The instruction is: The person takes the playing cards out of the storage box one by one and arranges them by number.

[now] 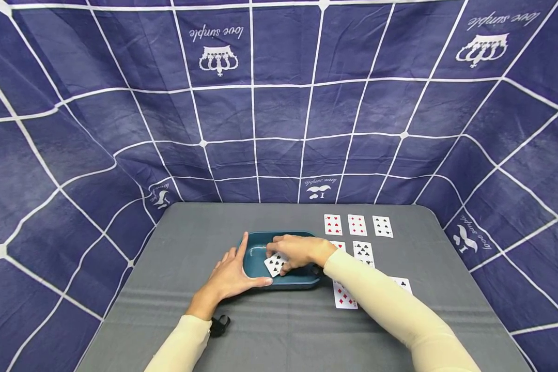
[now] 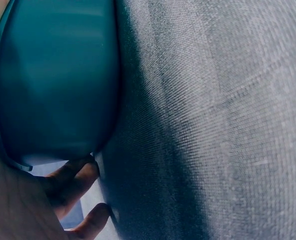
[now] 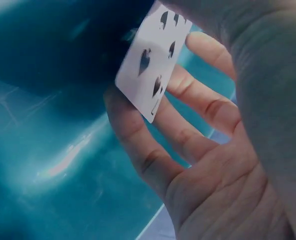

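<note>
A spade playing card [image 1: 275, 264] is gripped by my right hand [image 1: 299, 251] inside the blue-green tray [image 1: 256, 266]. In the right wrist view, the fingers are bent behind the card [image 3: 150, 57], and its face with black spades shows. My left hand [image 1: 230, 274] rests against the tray's left end, thumb along the front rim and index finger stretched along the side. From the left wrist, the tray's outer wall [image 2: 57, 85] appears beside the palm, with several fingers [image 2: 80, 182] near its base. The right hand and forearm cover the tray's right part.
To the tray's right lie face-up cards in rows: a heart card [image 1: 332, 225], a diamond card [image 1: 357, 225] and a spade card [image 1: 383, 226] at the back. Nearer are a club card [image 1: 363, 251] and a diamond card [image 1: 344, 298], partly under the right sleeve [image 1: 381, 297]. Grey cloth [image 1: 269, 330] covers the table.
</note>
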The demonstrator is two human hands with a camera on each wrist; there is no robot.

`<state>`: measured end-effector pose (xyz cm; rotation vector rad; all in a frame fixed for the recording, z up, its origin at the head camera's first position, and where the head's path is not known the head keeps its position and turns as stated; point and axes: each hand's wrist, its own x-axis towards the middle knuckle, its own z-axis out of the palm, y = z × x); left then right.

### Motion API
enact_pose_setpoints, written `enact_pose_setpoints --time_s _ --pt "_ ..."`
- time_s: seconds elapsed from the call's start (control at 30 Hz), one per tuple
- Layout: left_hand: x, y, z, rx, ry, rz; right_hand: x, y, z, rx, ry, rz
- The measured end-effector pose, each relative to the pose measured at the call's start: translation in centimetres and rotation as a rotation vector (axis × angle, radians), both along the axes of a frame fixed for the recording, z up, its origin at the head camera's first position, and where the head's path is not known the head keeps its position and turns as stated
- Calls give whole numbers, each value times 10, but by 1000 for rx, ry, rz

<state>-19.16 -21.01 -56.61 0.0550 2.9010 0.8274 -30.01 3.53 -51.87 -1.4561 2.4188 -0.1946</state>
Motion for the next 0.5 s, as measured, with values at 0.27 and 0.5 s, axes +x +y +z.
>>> enact_pose_setpoints --time_s 0.27,0.5 --pt "2 -1 0 -12 7 -1 5 15 11 -56 13 9" --pt "0 0 -1 -21 17 1 10 27 18 -103 15 8"
